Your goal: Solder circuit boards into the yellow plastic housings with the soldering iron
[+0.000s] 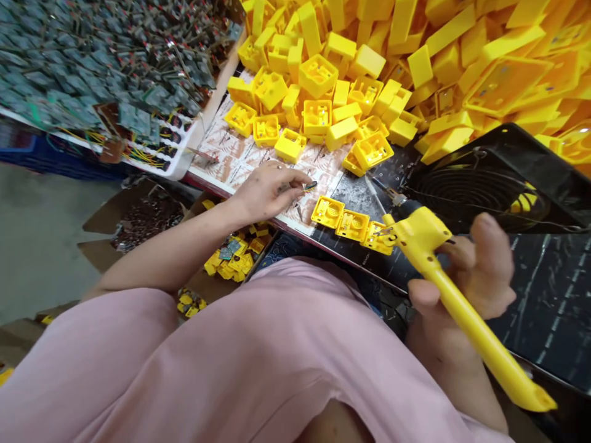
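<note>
My right hand (480,277) is closed around a yellow soldering gun (422,237), its long handle slanting down to the right. The metal tip of the gun points up and left, above a short row of open yellow plastic cases (353,225) at the bench edge. Left of that row, my left hand (268,191) pinches a small dark part (311,185) with thin wires between thumb and fingertips. That part is too small to make out fully. My left wrist lies over the bench edge.
Loose yellow cases (318,75) are piled across the back. A black fan (489,172) stands at the right. Many circuit boards fill a white tray (182,163) at the left. Below the bench, a carton holds more yellow parts (231,261).
</note>
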Motion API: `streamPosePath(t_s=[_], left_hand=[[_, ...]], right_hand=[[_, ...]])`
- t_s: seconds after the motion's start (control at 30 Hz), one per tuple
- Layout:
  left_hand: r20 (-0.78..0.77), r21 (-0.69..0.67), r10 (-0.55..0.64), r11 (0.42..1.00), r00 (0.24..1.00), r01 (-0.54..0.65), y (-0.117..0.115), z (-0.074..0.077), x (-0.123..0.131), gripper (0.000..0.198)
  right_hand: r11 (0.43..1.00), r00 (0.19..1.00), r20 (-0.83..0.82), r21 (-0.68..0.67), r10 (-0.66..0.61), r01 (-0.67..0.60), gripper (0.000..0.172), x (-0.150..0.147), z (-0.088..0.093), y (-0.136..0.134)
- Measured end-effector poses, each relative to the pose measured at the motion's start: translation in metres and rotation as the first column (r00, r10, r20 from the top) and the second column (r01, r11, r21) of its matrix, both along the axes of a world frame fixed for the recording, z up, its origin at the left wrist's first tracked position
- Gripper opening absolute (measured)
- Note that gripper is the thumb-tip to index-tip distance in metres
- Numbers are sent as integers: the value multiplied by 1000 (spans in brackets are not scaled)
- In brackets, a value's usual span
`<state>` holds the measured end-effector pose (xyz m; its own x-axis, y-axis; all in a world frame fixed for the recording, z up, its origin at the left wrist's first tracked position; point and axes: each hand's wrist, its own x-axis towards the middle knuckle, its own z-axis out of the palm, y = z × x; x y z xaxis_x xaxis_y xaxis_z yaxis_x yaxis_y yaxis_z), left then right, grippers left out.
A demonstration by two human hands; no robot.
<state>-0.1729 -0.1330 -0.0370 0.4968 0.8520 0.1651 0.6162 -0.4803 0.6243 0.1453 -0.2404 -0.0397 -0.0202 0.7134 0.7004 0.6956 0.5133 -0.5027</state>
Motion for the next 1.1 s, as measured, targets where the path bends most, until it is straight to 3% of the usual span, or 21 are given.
streamPosePath(t_s=[0.07, 0.17, 0.27, 0.33, 0.47, 0.5, 0.67, 0.77, 0.93, 1.1], left_hand=[[-3, -14, 8, 1000, 1000, -8, -3, -1, 2, 30], [-17, -64, 15, 998, 1000, -16, -6, 0, 4, 30], [-11, -67, -3, 998, 1000, 3, -8, 1, 7, 31], [10, -60, -18, 998, 1000, 19, -9, 1, 10, 30], [15, -23, -61, 998, 998, 62, -9, 2, 17, 25], [-4, -15, -69, 997, 998, 69, -9, 2, 18, 24], [-133, 15, -111, 993, 985, 114, -7, 8, 24, 22], [-221, 45, -134, 988, 966, 148, -8, 10, 26, 22], [-382, 131, -176, 961, 907, 242, -11, 11, 28, 29], [-483, 271, -161, 907, 861, 321, -11, 11, 33, 39]], right_hand=[[991, 995, -88, 125, -44, 54, 64, -5, 4, 6], [973, 952, -275, 147, -135, 180, 48, -7, 4, 16], [964, 872, -466, 125, -152, 235, 61, -4, -2, 22], [971, 852, -501, 86, -153, 225, 65, -1, -4, 21], [988, 908, -390, -15, -150, 157, 30, 2, 0, 9], [994, 930, -352, -29, -109, 105, 29, 3, 2, 5], [987, 976, -160, -36, 148, -156, 55, 10, 10, -10], [965, 969, -44, -90, 242, -245, 49, 9, 16, -11], [905, 901, 102, -102, 422, -412, 25, 2, 28, 0], [887, 876, 143, -94, 461, -452, 26, -2, 35, 8]])
